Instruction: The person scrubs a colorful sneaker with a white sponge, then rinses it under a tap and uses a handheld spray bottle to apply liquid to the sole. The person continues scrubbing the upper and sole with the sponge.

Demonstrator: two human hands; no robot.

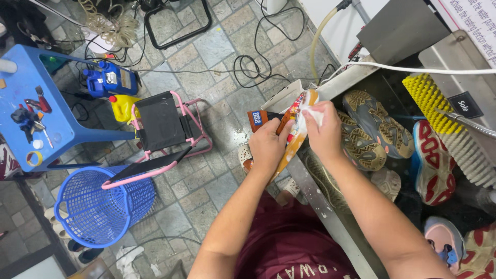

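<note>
Both my hands hold an orange and white plastic packet (295, 135) above the metal rim (315, 199) of a wash tank. My left hand (267, 145) grips the packet's lower side. My right hand (321, 130) pinches its upper end together with a bit of white material. Just right of my hands, a pair of brown patterned sneakers (374, 129) lies in the tank. A red and white shoe sole (433, 161) lies further right, beside a yellow and white brush roller (449, 126).
A small pink folding chair (163, 132) stands on the tiled floor at left. A blue mesh basket (101, 204), a blue table (36, 103) with small tools, a blue bottle (111, 80) and loose cables (258, 67) lie around it.
</note>
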